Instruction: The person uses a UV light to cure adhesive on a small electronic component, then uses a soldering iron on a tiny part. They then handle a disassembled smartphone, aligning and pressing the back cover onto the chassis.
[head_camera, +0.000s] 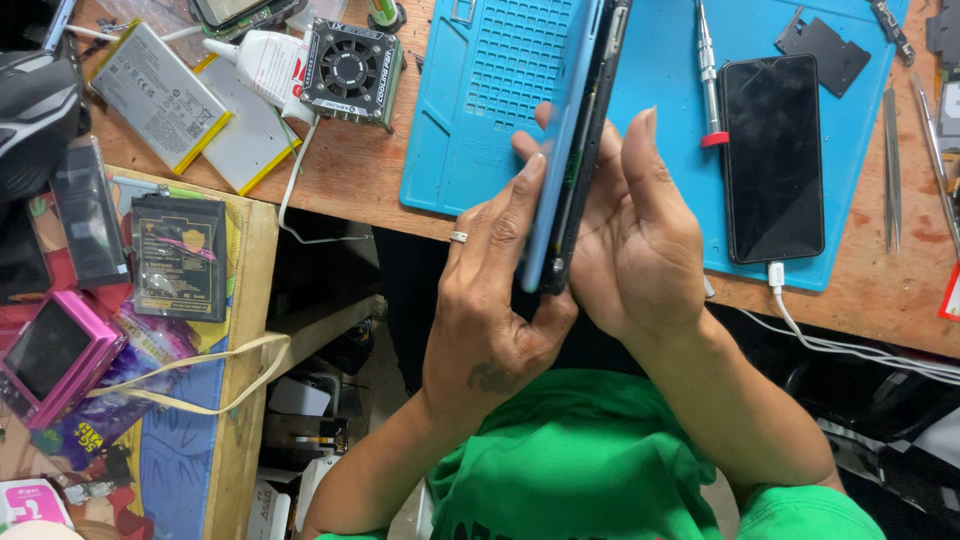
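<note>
Your green shirt (600, 460) fills the frame at 6 o'clock, nearest the lens, its lower print cut off by the edge. Above it, your left hand (495, 300) and right hand (640, 240) clasp an opened smartphone (572, 150) held on edge at the centre. The left hand's fingers (520, 195), one bearing a ring, lie along the blue back cover; the right palm is spread flat against the dark screen side, fingers extended. The two halves gape slightly, but the parts inside are too narrow to make out.

At 12 o'clock a blue work mat (660, 120) lies on the wooden bench (350, 185); its upper part leaves the frame. On the mat at 2 o'clock rests a second black phone (772, 155), screen up, with a white cable (850, 345) plugged into its lower end and running off at 4 o'clock. Just beside its left edge stands a screwdriver (708, 75) with a red collar. Tweezers (890, 165) lie at 3 o'clock.

At 10 o'clock sit two flat batteries: a grey-labelled one (160, 95) overlapping a white one with yellow edges (245, 135). A white glue bottle (265, 65) and a small square cooling fan (350, 72) lie at 11 o'clock. At 9 o'clock a black battery package (180, 255) rests on a lower table; a pink device (55, 350) sits at 8 o'clock, partly cropped.
</note>
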